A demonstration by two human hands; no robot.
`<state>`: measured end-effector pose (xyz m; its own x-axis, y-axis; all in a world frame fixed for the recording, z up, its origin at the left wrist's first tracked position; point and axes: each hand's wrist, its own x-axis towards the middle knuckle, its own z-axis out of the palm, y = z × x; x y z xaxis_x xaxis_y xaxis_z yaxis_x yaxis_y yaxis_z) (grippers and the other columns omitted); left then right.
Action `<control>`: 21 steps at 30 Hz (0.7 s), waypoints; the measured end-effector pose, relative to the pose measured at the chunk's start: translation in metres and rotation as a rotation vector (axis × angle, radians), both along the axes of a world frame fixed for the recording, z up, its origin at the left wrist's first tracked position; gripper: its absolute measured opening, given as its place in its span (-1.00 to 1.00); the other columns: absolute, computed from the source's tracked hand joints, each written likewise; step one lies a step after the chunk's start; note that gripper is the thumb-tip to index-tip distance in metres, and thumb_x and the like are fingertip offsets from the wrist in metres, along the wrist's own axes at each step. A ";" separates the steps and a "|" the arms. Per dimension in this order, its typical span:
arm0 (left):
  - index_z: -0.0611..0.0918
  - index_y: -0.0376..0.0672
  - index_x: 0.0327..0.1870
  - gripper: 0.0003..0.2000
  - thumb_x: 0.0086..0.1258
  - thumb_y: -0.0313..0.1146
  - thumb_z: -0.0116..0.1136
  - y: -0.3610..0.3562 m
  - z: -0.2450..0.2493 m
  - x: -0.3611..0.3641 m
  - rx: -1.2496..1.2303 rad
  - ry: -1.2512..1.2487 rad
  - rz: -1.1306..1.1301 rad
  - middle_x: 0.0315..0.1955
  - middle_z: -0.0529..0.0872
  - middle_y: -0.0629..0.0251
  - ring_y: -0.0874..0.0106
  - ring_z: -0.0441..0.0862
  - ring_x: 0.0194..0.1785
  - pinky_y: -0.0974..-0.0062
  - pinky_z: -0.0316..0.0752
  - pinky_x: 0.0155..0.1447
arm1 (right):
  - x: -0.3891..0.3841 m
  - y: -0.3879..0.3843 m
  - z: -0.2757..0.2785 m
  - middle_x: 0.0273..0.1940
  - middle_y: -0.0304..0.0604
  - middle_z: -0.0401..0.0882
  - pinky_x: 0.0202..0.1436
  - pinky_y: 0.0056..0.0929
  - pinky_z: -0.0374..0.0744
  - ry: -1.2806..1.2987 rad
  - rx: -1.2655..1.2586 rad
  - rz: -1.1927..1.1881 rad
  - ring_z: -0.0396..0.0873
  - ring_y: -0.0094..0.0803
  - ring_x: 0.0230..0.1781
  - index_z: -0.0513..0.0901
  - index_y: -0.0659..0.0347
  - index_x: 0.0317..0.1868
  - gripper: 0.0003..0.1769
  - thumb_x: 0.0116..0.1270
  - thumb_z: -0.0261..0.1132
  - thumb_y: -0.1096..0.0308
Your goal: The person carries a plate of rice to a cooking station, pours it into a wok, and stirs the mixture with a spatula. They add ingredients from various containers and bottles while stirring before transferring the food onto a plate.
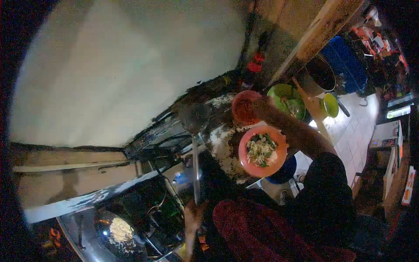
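My left hand (194, 216) is closed round the end of the long pale handle of a ladle (196, 161). The ladle's dark, rounded head is raised near the wall and looks blurred. My right arm reaches across, and my right hand (261, 107) is at the edge of a reddish bowl (244, 105). Its fingers are too dark and blurred to make out. Just below that arm sits a pink plate (246, 162) bearing pale shredded food mixed with green leaves.
A pan (102, 229) with pale food is on the stove at lower left. Beyond my right hand are a green bowl (283, 94), a small yellow-green bowl (330, 105) and a large pot (321, 74). A wooden post (314, 39) slants overhead; a blue container (347, 63) stands behind.
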<state>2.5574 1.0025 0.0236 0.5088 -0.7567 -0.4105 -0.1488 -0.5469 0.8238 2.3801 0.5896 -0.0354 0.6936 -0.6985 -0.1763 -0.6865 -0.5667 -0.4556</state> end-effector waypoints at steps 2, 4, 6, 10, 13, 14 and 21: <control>0.50 -0.28 -0.40 -0.76 0.17 -0.25 0.17 0.012 -0.017 0.000 0.067 -0.033 -0.018 -0.63 0.49 0.26 0.44 0.36 -0.57 0.43 0.30 -0.44 | -0.005 -0.001 0.001 -0.23 0.02 0.55 -0.32 -0.24 0.56 -0.253 0.283 0.049 0.55 -0.18 -0.35 0.47 0.37 -0.10 -0.46 0.04 0.26 0.09; 0.50 -0.28 -0.42 -0.73 0.17 -0.21 0.17 0.010 -0.017 -0.001 0.084 -0.061 -0.019 -0.64 0.49 0.19 0.38 0.38 -0.58 0.38 0.30 -0.44 | -0.001 -0.002 -0.005 -0.23 0.03 0.55 -0.33 -0.23 0.56 -0.838 1.088 0.068 0.56 -0.18 -0.35 0.47 0.38 -0.09 -0.45 0.04 0.26 0.08; 0.50 -0.28 -0.43 -0.73 0.17 -0.21 0.16 0.005 -0.010 -0.002 -0.084 -0.217 -0.106 -0.63 0.50 0.12 0.28 0.41 -0.56 0.34 0.30 -0.43 | 0.007 -0.005 -0.020 -0.23 0.03 0.56 -0.34 -0.23 0.57 -1.043 1.540 0.168 0.57 -0.18 -0.36 0.47 0.39 -0.09 -0.43 0.03 0.26 0.06; 0.49 -0.28 -0.42 -0.75 0.18 -0.24 0.14 0.002 -0.003 -0.003 0.046 -0.113 -0.090 -0.60 0.52 0.06 0.19 0.45 -0.53 0.32 0.31 -0.42 | 0.016 -0.010 -0.032 -0.27 0.01 0.57 -0.39 -0.25 0.57 -1.041 1.538 0.278 0.57 -0.22 -0.41 0.49 0.37 -0.12 -0.45 0.05 0.24 0.04; 0.50 -0.28 -0.41 -0.78 0.18 -0.27 0.13 0.006 -0.013 0.001 -0.088 -0.154 -0.185 -0.60 0.52 0.07 0.20 0.44 -0.53 0.32 0.32 -0.41 | 0.012 0.031 0.037 -0.33 -0.04 0.58 -0.45 -0.31 0.56 -1.014 1.319 -0.056 0.56 -0.26 -0.46 0.51 0.34 -0.17 -0.49 0.07 0.23 0.03; 0.49 -0.28 -0.41 -0.78 0.18 -0.28 0.14 0.003 -0.010 0.000 -0.080 -0.144 -0.184 -0.60 0.52 0.08 0.21 0.44 -0.53 0.33 0.32 -0.41 | 0.007 0.035 0.045 -0.34 -0.05 0.58 -0.47 -0.32 0.55 -0.983 1.267 -0.244 0.56 -0.27 -0.48 0.52 0.33 -0.18 -0.50 0.08 0.22 0.03; 0.52 -0.29 -0.40 -0.79 0.19 -0.30 0.15 -0.008 0.002 -0.004 -0.036 -0.156 -0.211 -0.62 0.52 0.20 0.44 0.43 -0.55 0.41 0.32 -0.42 | -0.028 0.025 0.029 -0.35 -0.05 0.53 -0.17 -0.38 0.44 -0.077 0.406 -0.239 0.47 -0.39 -0.31 0.53 0.34 -0.27 -0.73 0.18 0.10 0.27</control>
